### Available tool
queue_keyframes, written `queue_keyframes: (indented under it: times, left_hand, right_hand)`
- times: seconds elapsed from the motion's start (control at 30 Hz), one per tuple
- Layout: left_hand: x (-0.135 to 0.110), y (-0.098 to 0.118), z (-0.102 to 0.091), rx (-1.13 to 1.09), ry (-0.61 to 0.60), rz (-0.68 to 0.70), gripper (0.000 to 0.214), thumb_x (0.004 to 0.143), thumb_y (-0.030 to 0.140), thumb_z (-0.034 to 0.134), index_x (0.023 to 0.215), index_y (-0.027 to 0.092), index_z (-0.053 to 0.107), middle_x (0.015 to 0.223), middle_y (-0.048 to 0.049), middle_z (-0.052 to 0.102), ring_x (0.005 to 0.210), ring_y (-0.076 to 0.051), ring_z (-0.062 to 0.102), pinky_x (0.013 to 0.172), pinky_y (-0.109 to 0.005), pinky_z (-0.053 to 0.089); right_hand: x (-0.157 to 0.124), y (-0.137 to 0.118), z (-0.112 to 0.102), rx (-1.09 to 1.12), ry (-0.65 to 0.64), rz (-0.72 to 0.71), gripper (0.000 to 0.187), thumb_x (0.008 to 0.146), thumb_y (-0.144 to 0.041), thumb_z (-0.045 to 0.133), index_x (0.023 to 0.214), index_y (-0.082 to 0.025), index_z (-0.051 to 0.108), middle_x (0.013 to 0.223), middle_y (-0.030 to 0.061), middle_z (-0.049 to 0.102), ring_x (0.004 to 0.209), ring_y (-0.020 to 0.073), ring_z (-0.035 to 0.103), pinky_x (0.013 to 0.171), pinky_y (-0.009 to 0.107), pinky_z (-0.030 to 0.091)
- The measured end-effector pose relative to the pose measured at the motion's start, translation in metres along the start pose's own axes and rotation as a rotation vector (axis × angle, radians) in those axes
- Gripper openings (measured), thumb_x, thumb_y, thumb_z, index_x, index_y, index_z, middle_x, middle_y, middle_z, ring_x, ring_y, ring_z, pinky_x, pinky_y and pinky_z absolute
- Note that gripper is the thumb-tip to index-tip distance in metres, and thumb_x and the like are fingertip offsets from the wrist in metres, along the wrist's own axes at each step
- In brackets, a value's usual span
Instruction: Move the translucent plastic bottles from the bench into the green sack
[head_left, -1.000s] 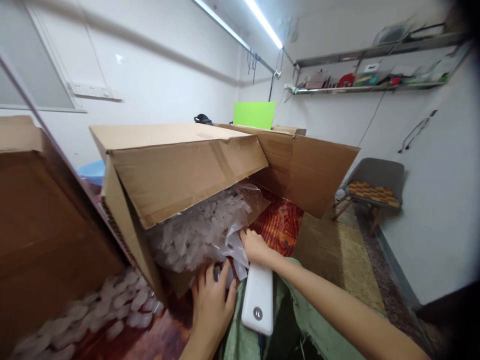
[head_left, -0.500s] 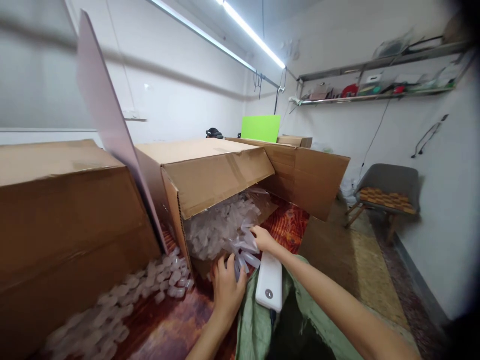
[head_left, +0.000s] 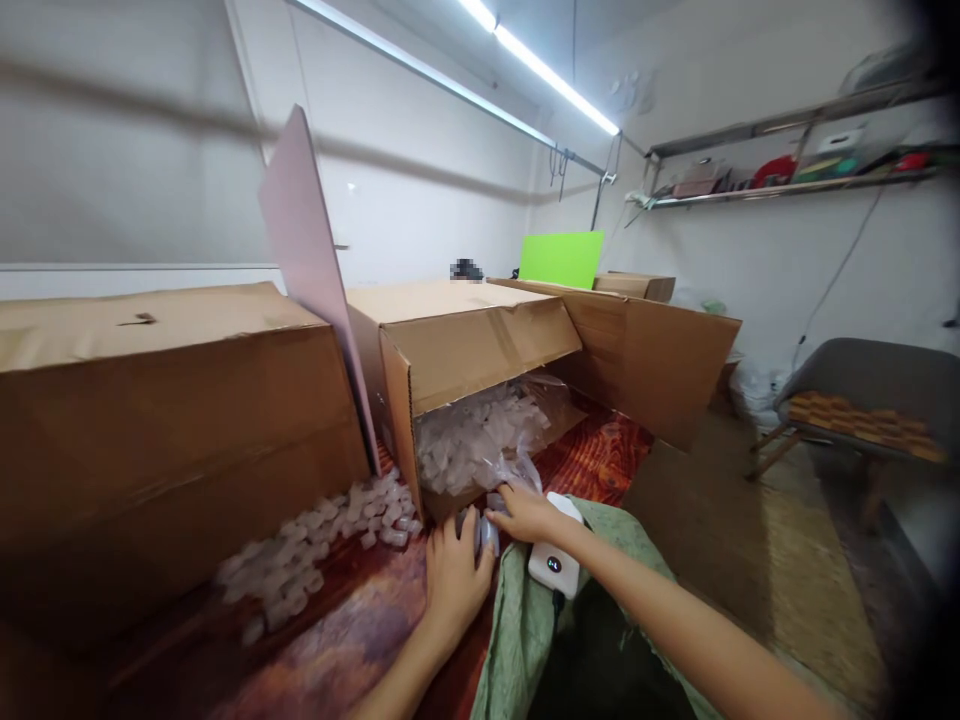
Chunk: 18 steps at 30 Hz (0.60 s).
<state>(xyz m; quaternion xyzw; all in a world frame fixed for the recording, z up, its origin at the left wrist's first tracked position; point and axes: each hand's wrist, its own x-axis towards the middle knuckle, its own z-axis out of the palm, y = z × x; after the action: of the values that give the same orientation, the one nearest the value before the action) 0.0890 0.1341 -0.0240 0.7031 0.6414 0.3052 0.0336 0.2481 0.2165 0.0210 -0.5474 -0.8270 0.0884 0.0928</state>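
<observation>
My left hand [head_left: 454, 577] rests on the red-brown table, fingers curled round small clear plastic pieces at the mouth of an open cardboard box [head_left: 457, 345]. My right hand [head_left: 527, 513] reaches beside it, fingers closed on the clear plastic bag [head_left: 487, 440] full of translucent pieces that spills from the box. A white power bank [head_left: 555, 565] lies under my right wrist on a green sack [head_left: 525, 630].
A large closed cardboard box [head_left: 157, 420] stands at the left, with a loose pile of clear pieces [head_left: 322, 540] in front of it. A pink board [head_left: 307, 260] leans between the boxes. A grey chair [head_left: 855, 390] and wall shelves [head_left: 787, 170] are at the right.
The view has swung left and pulled back, showing more of the left box and pile. Both hands have slid lower, toward the box's front edge, still at the bag.
</observation>
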Motion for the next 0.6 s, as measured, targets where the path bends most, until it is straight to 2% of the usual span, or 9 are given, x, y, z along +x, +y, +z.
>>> queue_keyframes:
  times: [0.17, 0.3, 0.37, 0.47, 0.53, 0.6]
  left_hand:
    - [-0.031, -0.009, -0.018, 0.064, -0.019, -0.050, 0.054, 0.088, 0.030, 0.050, 0.141, 0.018, 0.046, 0.143, -0.0192, 0.039, 0.131, -0.035, 0.038, 0.107, -0.049, 0.034]
    - [-0.054, -0.018, -0.031, 0.147, -0.010, -0.096, 0.055, 0.088, 0.026, 0.047, 0.142, 0.013, 0.045, 0.145, -0.0219, 0.037, 0.134, -0.038, 0.035, 0.108, -0.052, 0.033]
    - [-0.064, -0.026, -0.038, 0.190, 0.030, -0.103, 0.058, 0.085, 0.019, 0.047, 0.142, 0.009, 0.043, 0.146, -0.0237, 0.035, 0.135, -0.038, 0.033, 0.109, -0.052, 0.031]
    - [-0.079, -0.042, -0.051, 0.251, 0.159, -0.104, 0.061, 0.081, 0.014, 0.046, 0.141, 0.003, 0.042, 0.148, -0.0244, 0.033, 0.137, -0.037, 0.030, 0.110, -0.051, 0.030]
    - [-0.089, -0.053, -0.061, 0.298, 0.235, -0.102, 0.058, 0.084, 0.019, 0.046, 0.141, 0.005, 0.042, 0.149, -0.0231, 0.033, 0.137, -0.036, 0.031, 0.110, -0.052, 0.031]
    - [-0.097, -0.062, -0.071, 0.352, 0.253, -0.101, 0.055, 0.087, 0.026, 0.047, 0.140, 0.010, 0.046, 0.148, -0.0217, 0.036, 0.135, -0.037, 0.034, 0.108, -0.054, 0.032]
  right_hand:
    - [-0.016, -0.043, 0.018, 0.028, 0.037, 0.014, 0.039, 0.094, -0.043, 0.057, 0.122, -0.016, 0.055, 0.121, 0.0099, 0.057, 0.113, 0.0268, 0.055, 0.095, 0.050, 0.045]
    - [-0.025, -0.088, 0.038, 0.120, 0.092, 0.063, 0.035, 0.095, -0.038, 0.057, 0.122, -0.015, 0.056, 0.120, 0.0097, 0.057, 0.112, 0.0266, 0.055, 0.098, 0.052, 0.043]
    - [-0.026, -0.115, 0.048, 0.194, 0.113, 0.056, 0.032, 0.095, -0.034, 0.057, 0.121, -0.015, 0.056, 0.120, 0.0096, 0.058, 0.111, 0.0259, 0.056, 0.098, 0.051, 0.044]
    - [-0.027, -0.154, 0.059, 0.325, 0.134, -0.023, 0.029, 0.096, -0.030, 0.057, 0.122, -0.015, 0.056, 0.122, 0.0096, 0.058, 0.110, 0.0238, 0.058, 0.094, 0.046, 0.048]
    - [-0.031, -0.173, 0.061, 0.393, 0.138, -0.089, 0.027, 0.097, -0.028, 0.056, 0.121, -0.015, 0.057, 0.122, 0.0090, 0.059, 0.108, 0.0221, 0.060, 0.092, 0.043, 0.051]
    - [-0.037, -0.181, 0.060, 0.425, 0.137, -0.143, 0.024, 0.097, -0.027, 0.055, 0.118, -0.015, 0.059, 0.117, 0.0077, 0.062, 0.103, 0.0203, 0.062, 0.089, 0.040, 0.052]
